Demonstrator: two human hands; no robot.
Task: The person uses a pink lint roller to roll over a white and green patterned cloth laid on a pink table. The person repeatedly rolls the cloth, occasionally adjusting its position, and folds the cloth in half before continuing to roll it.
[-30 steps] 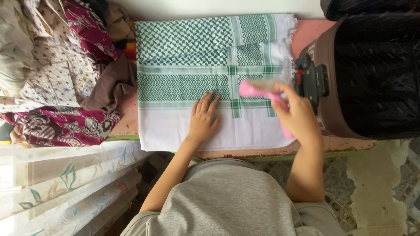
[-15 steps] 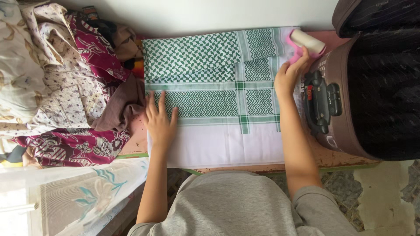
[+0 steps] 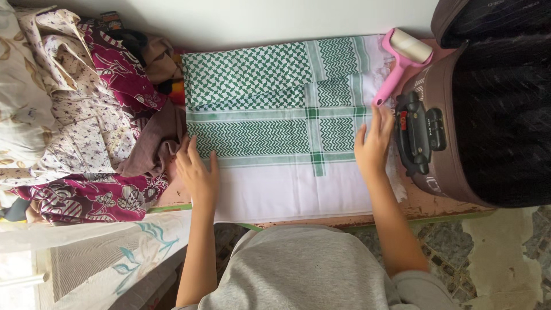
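Closest to me is my own grey shirt (image 3: 304, 270), then the worn edge of the pink table (image 3: 425, 208) I'm standing at. Both hands are down flat on the folded green-and-white scarf (image 3: 275, 126). My left hand (image 3: 197, 172) is spread open on its left edge, fingers splayed, gripping nothing, just pressing where the cloth meets the table. My right hand (image 3: 373, 143) is the same deal on the right edge, open palm down, holding nothing.

The scarf lies square in the middle of the table, white band nearest me, zigzag bands across the middle, checked part up by the wall. It looks neatly folded and pretty flat already, so I'd guess the smoothing is mostly done; whether the edges are fully lined up I can't really tell from here.

Further out, the pink lint roller (image 3: 402, 60) lies loose at the far right corner, handle end just beyond my right fingertips, not touching them, roller end against the brown suitcase (image 3: 459, 132). That suitcase stands open on the right. On the left sits a heap of floral clothes (image 3: 80, 115), not folded.
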